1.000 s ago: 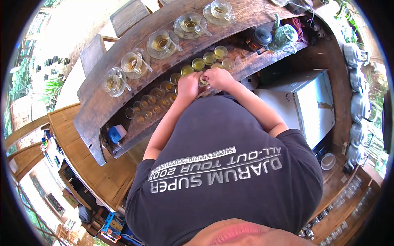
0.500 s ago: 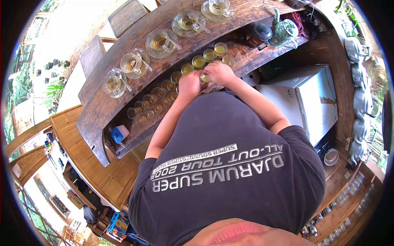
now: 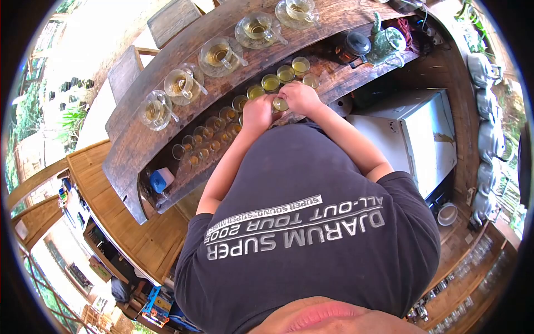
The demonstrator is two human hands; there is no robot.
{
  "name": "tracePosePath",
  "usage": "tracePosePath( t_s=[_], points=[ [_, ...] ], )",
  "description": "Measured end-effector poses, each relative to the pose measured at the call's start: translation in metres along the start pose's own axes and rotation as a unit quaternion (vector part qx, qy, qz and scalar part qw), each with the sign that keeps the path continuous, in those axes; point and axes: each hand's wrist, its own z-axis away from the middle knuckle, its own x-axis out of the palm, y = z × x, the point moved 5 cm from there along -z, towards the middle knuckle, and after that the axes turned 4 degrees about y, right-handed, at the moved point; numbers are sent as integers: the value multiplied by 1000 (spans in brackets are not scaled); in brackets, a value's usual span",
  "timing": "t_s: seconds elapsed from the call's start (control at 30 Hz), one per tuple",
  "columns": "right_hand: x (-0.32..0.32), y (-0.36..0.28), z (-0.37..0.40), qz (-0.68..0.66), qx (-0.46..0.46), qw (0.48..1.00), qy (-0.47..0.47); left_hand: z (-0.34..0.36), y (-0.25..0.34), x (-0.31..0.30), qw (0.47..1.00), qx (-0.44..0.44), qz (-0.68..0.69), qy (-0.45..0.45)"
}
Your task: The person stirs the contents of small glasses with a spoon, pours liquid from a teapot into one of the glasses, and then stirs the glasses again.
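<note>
On the lower shelf of the counter, a small glass of pale yellow drink sits between my two hands. My left hand is curled against its left side, fingertips partly hidden. From the right, my right hand closes its fingers at the rim. Just beyond stand glasses of yellow-green drink, among them one behind my fingers and another further right. A paler glass is beside my right hand. Rows of small glasses with amber drink extend to the left.
Glass cups on saucers line the upper wooden counter. A dark-lidded press and a green glass pitcher stand right on the shelf. A blue and white object lies at its left end. A white fridge is at right.
Both hands stay around the same small glass, with only a slight shift of the fingers. The whole view has shifted very slightly.
</note>
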Motion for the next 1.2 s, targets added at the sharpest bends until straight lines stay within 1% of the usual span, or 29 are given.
tracePosePath(
  t_s=[0.1, 0.17, 0.2, 0.27, 0.3, 0.37, 0.4, 0.47, 0.5, 0.57, 0.6, 0.67, 0.7, 0.77, 0.8, 0.87, 1.0, 1.07, 1.1, 1.17, 1.2],
  points=[
    [6, 0, -2, -24, -24, 999, 2, -1, 0, 0, 1000, -12, 1, -18],
    [13, 1, 0, -18, -15, 999, -37, -1, -2, 2, 1000, -7, -2, -8],
    [12, 1, -1, -18, -16, 999, -37, -1, -2, 2, 1000, -8, -2, -7],
    [4, 3, -2, 10, 8, 1000, -2, 0, -1, 1, 1000, -7, -2, -7],
    [5, 3, -1, 10, 8, 1000, -2, 0, 0, 1, 1000, -7, -2, -8],
    [7, 1, -3, -28, -28, 999, 2, -1, 0, 1, 1000, -15, -3, -18],
    [7, 0, -2, -28, -28, 999, 2, 0, -1, 2, 1000, -14, -3, -18],
    [10, 2, 0, -16, 2, 999, -38, 0, -4, 4, 1000, -8, -7, -8],
    [8, 0, -1, -16, 1, 999, -38, 0, -4, 3, 1000, -8, -7, -7],
    [-3, -1, -2, -17, 7, 1000, 11, 0, -3, 3, 1000, -6, 4, -8],
    [-1, 0, -1, -17, 8, 1000, 12, 0, -2, 1, 1000, -5, 4, -9],
    [6, 0, -2, -28, -22, 999, -9, 0, 0, -1, 1000, -11, 4, -14],
    [3, -3, -1, -28, -22, 999, -9, 1, -2, 2, 1000, -11, 3, -14],
    [3, -7, 1, 6, 1, 999, -51, 2, -6, 6, 1000, -8, -4, -5],
    [3, -5, -1, 6, 0, 999, -51, 1, -5, 5, 1000, -9, -4, -5],
    [-2, -3, -3, -3, -17, 1000, 9, 1, -2, 3, 1000, -20, -3, -10],
    [6, -5, -1, -7, -41, 999, -14, 1, -3, 2, 1000, -15, -1, -11],
    [2, -7, 1, -13, -1, 999, -38, 2, -6, 6, 1000, -13, 3, -4],
    [2, -6, 0, -12, -1, 999, -38, 1, -3, 3, 1000, -13, 2, -3],
    [-3, -3, -3, -12, -5, 1000, 23, 0, 2, -2, 1000, -11, 7, -10],
    [0, -2, -3, -12, -5, 1000, 24, 0, 2, -2, 1000, -11, 7, -9]
  ],
)
